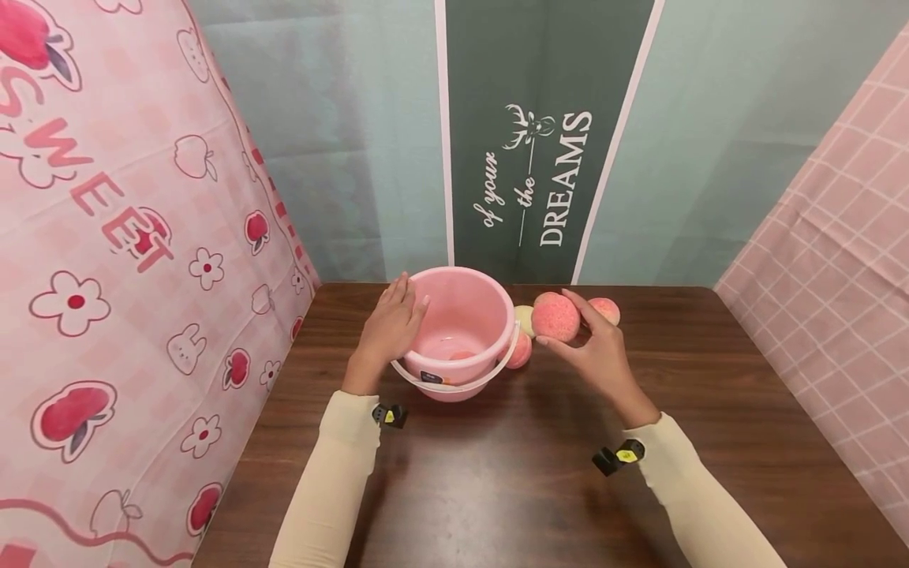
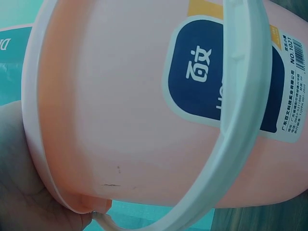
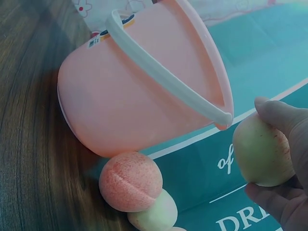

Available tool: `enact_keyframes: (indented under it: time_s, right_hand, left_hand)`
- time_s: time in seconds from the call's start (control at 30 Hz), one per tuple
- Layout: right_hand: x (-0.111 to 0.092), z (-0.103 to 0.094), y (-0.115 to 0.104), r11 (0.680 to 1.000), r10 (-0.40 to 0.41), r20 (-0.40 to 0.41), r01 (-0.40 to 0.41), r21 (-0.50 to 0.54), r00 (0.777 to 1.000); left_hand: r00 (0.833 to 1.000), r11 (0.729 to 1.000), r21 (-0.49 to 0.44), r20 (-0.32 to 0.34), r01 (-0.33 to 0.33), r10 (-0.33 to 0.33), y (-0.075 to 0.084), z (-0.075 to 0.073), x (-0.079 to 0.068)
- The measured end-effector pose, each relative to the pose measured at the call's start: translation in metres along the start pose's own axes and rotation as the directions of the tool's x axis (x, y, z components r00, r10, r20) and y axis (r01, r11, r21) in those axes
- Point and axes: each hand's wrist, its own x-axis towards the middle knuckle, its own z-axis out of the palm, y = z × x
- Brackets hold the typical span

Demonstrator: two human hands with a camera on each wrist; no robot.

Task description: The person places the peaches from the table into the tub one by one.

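Note:
My right hand (image 1: pixel 600 351) pinches a pink peach (image 1: pixel 555 317) between thumb and fingers, raised to the right of the bucket. In the right wrist view that peach (image 3: pixel 262 151) shows its pale green side. My left hand (image 1: pixel 390 319) lies over the left rim of the pink bucket (image 1: pixel 461 304), fingers extended and thumb on the inner side. The left wrist view shows the bucket's labelled outer wall (image 2: pixel 125 106), with part of the left hand (image 2: pixel 29 178) at the rim. Low inside the bucket, a bit of something pinkish red (image 1: pixel 461 355) shows.
Beside the bucket's right wall sit a pink peach (image 1: pixel 521 351) and a pale green one (image 1: pixel 524 320). Another pink peach (image 1: pixel 607 309) lies behind the right hand. The white bucket handle (image 1: pixel 454 387) hangs down in front. Printed cloths border the wooden table (image 1: pixel 511 481) on three sides.

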Motion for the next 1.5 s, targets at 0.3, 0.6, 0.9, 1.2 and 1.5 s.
enact_keyframes:
  time_s: [0.3,0.6,0.9,1.2,1.5]
  right_hand:
    - [0.003,0.001,-0.009,0.999,-0.033,0.005,0.033,-0.008,0.999]
    - [0.005,0.003,-0.015,0.998,-0.057,0.009,0.057,0.011,0.998]
    - [0.009,0.006,-0.024,0.996,-0.085,0.023,0.085,0.013,0.996]
    - [0.014,0.012,-0.04,0.994,-0.095,0.033,0.093,0.052,0.995]
    - [0.013,0.009,-0.076,0.986,-0.146,0.062,0.14,0.088,0.987]
  left_hand:
    - [1.0,1.0,-0.005,-0.002,0.004,-0.004,0.0,0.0,-0.001]
    - [1.0,1.0,-0.014,-0.003,0.003,-0.003,0.0,-0.001,-0.001]
    - [1.0,1.0,-0.024,-0.007,0.001,-0.001,0.002,-0.002,-0.001]
    - [1.0,0.999,-0.035,-0.013,0.003,-0.003,0.001,-0.001,-0.001]
    - [1.0,0.999,-0.037,-0.017,-0.005,0.004,-0.001,0.0,0.001]
